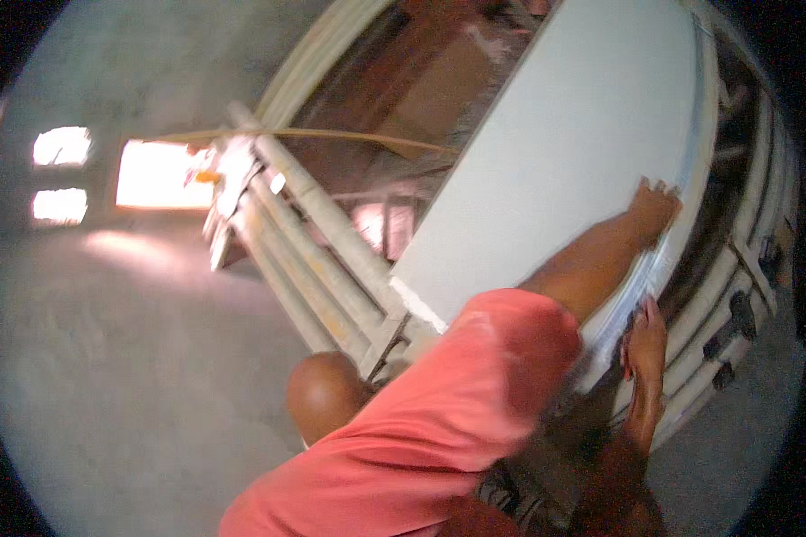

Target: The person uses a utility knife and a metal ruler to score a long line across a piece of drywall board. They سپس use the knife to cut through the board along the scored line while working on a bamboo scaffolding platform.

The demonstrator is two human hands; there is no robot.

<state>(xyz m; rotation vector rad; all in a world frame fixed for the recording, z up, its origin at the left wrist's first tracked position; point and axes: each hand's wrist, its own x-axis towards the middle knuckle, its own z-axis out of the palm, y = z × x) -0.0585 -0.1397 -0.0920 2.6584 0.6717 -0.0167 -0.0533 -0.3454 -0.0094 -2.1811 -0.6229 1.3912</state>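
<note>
A large white panel [564, 143] slants across the right half of the view. A shiny bluish-white strip [640, 282] runs along its right edge. My left arm, in a red sleeve, reaches across the panel's near part. My left hand [655, 213] lies on the panel by that strip, its fingers spread. Lower down, my right hand [647, 342] is at the outer side of the strip with its fingers stretched along it. I cannot make out anything held in either hand. The panel's near end [416, 304] shows a rough white edge.
Under and beside the panel stand pale frames of long bars [318, 259]; more rails [716, 331] curve along the right. A thin yellowish strip [349, 136] crosses at the back. A bare knee [327, 394] shows beside my sleeve. Grey floor [134, 385] spreads at left, below bright openings [157, 174].
</note>
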